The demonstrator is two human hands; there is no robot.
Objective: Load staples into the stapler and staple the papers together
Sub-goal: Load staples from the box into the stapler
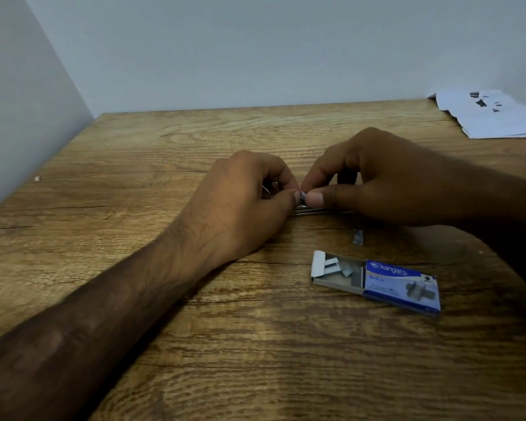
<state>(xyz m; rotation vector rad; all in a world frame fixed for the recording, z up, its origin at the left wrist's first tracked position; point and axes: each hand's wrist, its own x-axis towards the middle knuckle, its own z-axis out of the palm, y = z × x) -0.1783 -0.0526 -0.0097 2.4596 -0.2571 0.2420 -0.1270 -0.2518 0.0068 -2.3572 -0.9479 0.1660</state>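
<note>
A small metal stapler (308,209) lies on the wooden table (134,177), mostly hidden under both hands. My left hand (243,202) grips its left end. My right hand (386,177) pinches a short strip of staples (302,196) between thumb and forefinger just above the stapler, where the two hands meet. A blue staple box (377,282) lies open in front of the hands, its grey tray slid out with a few staple strips inside. A loose staple strip (358,237) rests between the box and my right hand. The papers (492,117) lie at the far right.
Grey walls meet at the table's far left corner. A tiny white speck (37,178) sits near the left edge. Bare wood stretches across the near side of the table.
</note>
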